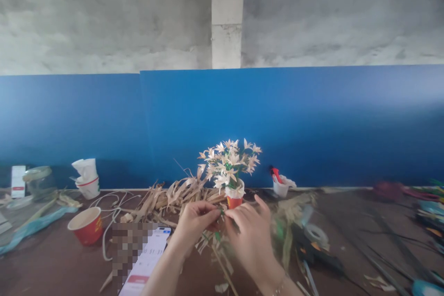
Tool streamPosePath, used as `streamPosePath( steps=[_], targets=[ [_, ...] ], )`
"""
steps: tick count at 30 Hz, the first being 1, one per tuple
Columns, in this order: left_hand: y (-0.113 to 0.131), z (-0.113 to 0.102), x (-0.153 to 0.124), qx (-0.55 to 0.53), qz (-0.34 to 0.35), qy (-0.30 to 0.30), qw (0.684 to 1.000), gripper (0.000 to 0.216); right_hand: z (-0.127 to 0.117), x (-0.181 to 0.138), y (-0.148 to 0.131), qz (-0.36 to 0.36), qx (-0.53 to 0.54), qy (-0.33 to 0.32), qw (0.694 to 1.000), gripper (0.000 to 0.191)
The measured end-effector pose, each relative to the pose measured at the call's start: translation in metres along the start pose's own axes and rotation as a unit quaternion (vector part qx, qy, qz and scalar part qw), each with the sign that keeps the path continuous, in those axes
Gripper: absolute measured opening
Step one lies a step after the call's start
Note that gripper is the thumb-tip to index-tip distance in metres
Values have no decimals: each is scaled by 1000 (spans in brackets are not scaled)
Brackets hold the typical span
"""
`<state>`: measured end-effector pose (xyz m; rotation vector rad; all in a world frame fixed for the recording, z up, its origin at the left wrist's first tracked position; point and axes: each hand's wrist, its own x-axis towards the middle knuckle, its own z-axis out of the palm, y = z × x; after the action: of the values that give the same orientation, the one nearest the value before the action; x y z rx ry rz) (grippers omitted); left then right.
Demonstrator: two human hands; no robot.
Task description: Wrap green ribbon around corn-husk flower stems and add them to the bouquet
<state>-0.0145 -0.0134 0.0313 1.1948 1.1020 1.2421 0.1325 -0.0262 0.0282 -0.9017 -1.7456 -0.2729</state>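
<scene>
Though small, green piece (pixel 222 212) between grips (pixel 197 219) (pixel 250 226)

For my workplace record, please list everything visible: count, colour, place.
Green piece: 1, green, centre
Flowers: many, cream, centre
Red cups: 2, red, centre, left
White cups: 2+, white, left, right
Jar: 1, clear, left
Phone: 1, white-screened, front left
Cable: 1, white, left
Strip: 1, blue, left
Husks: many, tan, middle
Tape roll: 1, whitish, right
Tool: 1, black, right
Partition panels: 2, blue, behind
Wall: 1, grey, back
Table: 1, brown, below
Clutter: blurred, mixed colours, far right
Left hand: 1, bare, centre
Right hand: 1, bare, centre
</scene>
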Motion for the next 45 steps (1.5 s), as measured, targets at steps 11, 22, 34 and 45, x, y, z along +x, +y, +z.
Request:
streamPosePath(
  steps=[11,22,34,45],
  targets=[
    [10,1,-4,21,56,-14,998,20,-3,8,5,448,445,-229,741,17],
    [11,0,-9,-87,22,-104,991,26,-7,12,14,399,646,-345,552,24],
    [14,-6,-10,-36,17,-150,988,26,1,-1,27,415,587,-400,568,25],
    [-2,7,-2,80,41,6,996,22,-8,4,-2,140,20,-188,972,9]
  ],
)
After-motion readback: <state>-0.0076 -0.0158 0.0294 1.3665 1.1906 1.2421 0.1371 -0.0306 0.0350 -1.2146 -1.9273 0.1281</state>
